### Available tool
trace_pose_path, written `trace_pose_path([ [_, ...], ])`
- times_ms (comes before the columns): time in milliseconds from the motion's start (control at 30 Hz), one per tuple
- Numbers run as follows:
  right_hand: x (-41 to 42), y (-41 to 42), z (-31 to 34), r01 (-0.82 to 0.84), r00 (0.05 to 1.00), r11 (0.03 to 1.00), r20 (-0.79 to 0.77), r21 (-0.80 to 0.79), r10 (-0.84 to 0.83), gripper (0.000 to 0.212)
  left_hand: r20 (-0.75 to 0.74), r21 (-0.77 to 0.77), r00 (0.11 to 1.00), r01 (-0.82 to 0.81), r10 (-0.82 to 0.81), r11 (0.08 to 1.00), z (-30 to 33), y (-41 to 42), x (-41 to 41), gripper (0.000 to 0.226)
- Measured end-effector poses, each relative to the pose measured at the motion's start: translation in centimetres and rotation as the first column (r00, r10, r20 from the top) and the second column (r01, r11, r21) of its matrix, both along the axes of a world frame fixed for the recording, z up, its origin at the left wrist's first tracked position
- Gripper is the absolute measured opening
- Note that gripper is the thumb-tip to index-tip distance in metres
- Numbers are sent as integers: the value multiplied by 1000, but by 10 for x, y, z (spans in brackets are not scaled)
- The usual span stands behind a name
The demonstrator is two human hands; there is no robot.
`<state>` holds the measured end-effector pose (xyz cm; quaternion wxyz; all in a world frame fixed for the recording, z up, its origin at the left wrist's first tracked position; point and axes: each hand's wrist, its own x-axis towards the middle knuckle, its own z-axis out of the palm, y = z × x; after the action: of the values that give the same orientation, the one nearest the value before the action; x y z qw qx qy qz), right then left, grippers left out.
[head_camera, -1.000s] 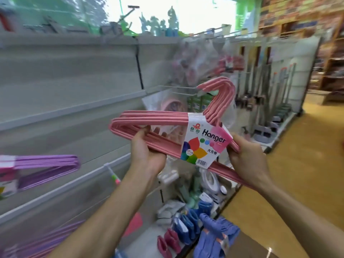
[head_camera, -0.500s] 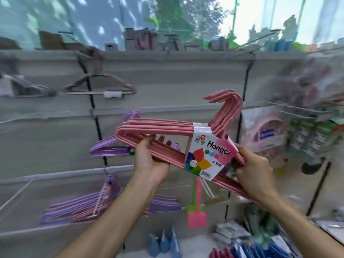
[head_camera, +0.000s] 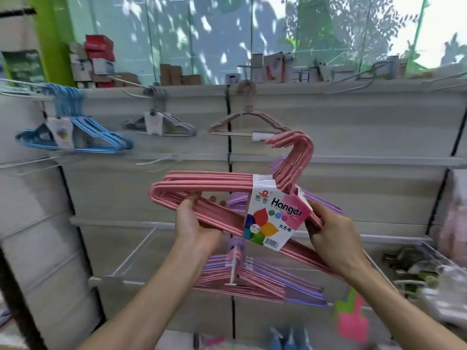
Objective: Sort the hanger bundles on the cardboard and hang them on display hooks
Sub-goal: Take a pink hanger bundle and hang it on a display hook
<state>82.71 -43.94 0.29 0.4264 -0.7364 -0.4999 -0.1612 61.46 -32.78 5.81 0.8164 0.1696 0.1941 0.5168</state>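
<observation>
I hold a bundle of pink hangers [head_camera: 209, 179] in front of the grey display wall, its hooks up and to the right. A white "Hanger" paper label [head_camera: 275, 218] wraps its middle. My left hand [head_camera: 195, 226] grips the lower bar near the left end. My right hand [head_camera: 333, 238] grips the bundle just right of the label. Behind and below, pink and purple hanger bundles [head_camera: 252, 281] hang on a white display hook [head_camera: 233, 269]. The cardboard is out of view.
Blue hangers [head_camera: 83, 132], grey hangers [head_camera: 166, 125] and a brownish hanger [head_camera: 250, 122] hang along the upper wall. Empty wire hooks [head_camera: 131, 251] stick out at left. Small boxes [head_camera: 98, 59] line the top shelf. Packaged goods [head_camera: 434, 271] lie at lower right.
My view has swung left along the shelving, from the aisle to the hanger wall. The pink bundle stays in both hands, now in front of the hung pink and purple bundles.
</observation>
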Motion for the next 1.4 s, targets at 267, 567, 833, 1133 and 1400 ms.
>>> trace_pose_path([
  [267, -90, 84, -13, -71, 996, 997, -47, -33, 70, 39, -22, -44, 996, -92, 91, 995, -10, 69, -104, 13],
  [567, -136, 156, -19, -146, 988, 977, -68, -158, 136, 45, 19, -150, 995, -94, 98, 984, -30, 141, -173, 10],
  [833, -143, 240, -26, -205, 979, 964, -28, -170, 203, 48, 22, -180, 986, -156, 163, 971, -48, 208, -184, 13],
  [1133, -128, 338, -28, -169, 981, 957, 53, -238, 186, 49, 24, -180, 974, -218, 226, 959, -59, 302, -170, 11],
  [1400, -128, 387, -30, -151, 975, 941, 108, -304, 192, 56, 19, -187, 965, -255, 263, 949, -81, 351, -165, 8],
])
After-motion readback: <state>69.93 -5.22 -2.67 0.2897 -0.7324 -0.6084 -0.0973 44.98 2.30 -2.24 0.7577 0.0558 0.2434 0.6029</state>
